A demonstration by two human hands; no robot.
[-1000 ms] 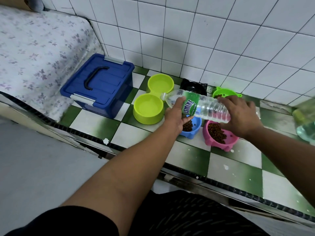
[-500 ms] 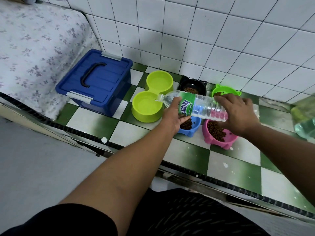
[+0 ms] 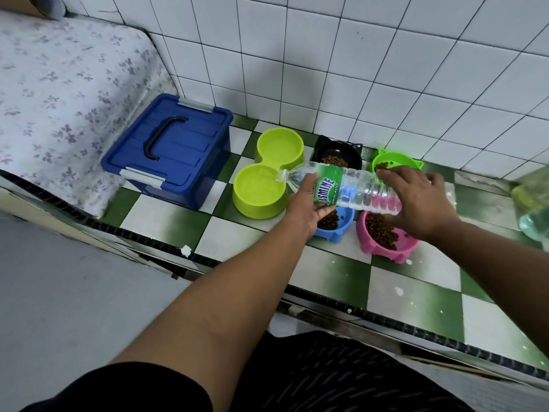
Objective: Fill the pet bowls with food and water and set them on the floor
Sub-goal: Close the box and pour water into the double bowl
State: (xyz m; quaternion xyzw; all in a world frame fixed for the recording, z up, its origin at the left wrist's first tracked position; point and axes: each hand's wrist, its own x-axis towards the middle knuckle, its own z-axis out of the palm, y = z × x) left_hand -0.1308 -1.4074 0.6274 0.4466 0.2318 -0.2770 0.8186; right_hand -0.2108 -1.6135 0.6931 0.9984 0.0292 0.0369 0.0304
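The water bottle (image 3: 341, 188) has tipped a little lower over the last second, its open mouth now over the near well of the yellow-green double bowl (image 3: 261, 191) by the blue storage box (image 3: 169, 150); I'd judge the water is going in. The left hand (image 3: 309, 209) cradles the label from beneath, and the right hand (image 3: 416, 200) wraps the base. Kibble fills the blue bowl (image 3: 338, 224) and pink bowl (image 3: 386, 236) just under the hands, near the ledge's front edge.

A blue lidded storage box (image 3: 169, 150) sits on the green-and-white checkered counter (image 3: 416, 295), beside a floral cloth (image 3: 59, 93).
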